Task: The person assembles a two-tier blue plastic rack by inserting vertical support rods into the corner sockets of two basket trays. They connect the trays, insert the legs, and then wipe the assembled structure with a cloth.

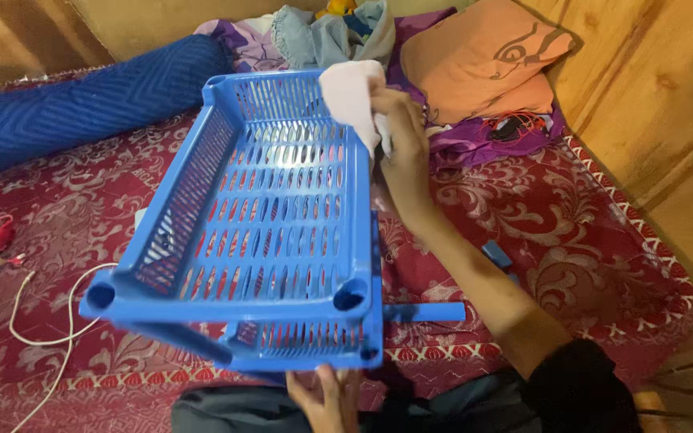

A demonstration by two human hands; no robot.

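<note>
You have a blue slotted plastic rack tray [274, 216] tilted above the red patterned bedspread [595, 232], a pale pink cloth [352, 96] pressed on its far right rim.

A blue bolster [82, 104] is lying across the patterned red bedspread [587, 232], an orange pillow [483, 56] is leaning against the wooden wall [659, 104], crumpled clothes [322, 32] are piling behind, and a white cable [50, 321] is trailing left.

blue slotted basket [266, 216], pale pink cloth [350, 96]
</note>
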